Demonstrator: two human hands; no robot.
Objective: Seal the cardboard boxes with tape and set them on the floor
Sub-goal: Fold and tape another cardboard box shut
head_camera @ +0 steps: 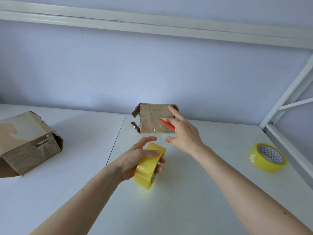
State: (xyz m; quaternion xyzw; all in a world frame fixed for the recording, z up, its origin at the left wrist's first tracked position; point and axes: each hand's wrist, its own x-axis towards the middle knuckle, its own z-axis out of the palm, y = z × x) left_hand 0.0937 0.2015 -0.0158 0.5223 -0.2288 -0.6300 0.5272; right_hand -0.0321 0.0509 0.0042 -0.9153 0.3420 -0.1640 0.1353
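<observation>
Left hand [135, 158]: grips a yellow tape roll [149, 166] held on edge just above the white table [194, 192]; thumb over the top of the roll, fingers curled through and round its far side.
Right hand [183, 133]: reaches toward the middle box; a red cutter [167, 125] is held in the curled fingers, its tip against the box face. Index finger stretched out, touching the upper right part of the box; thumb spread low to the left.
Middle box [155, 118]: small cardboard box at the back of the table, near the wall; glossy tape across the facing side; a torn flap sticks out on its left.
Left box [28, 143]: larger, worn cardboard box at the table's left edge, tilted, end flaps ragged and partly open.
Spare roll [267, 156]: second yellow tape roll lying flat at the right, well apart from both hands.
Frame [288, 92]: white metal struts at the right side.
</observation>
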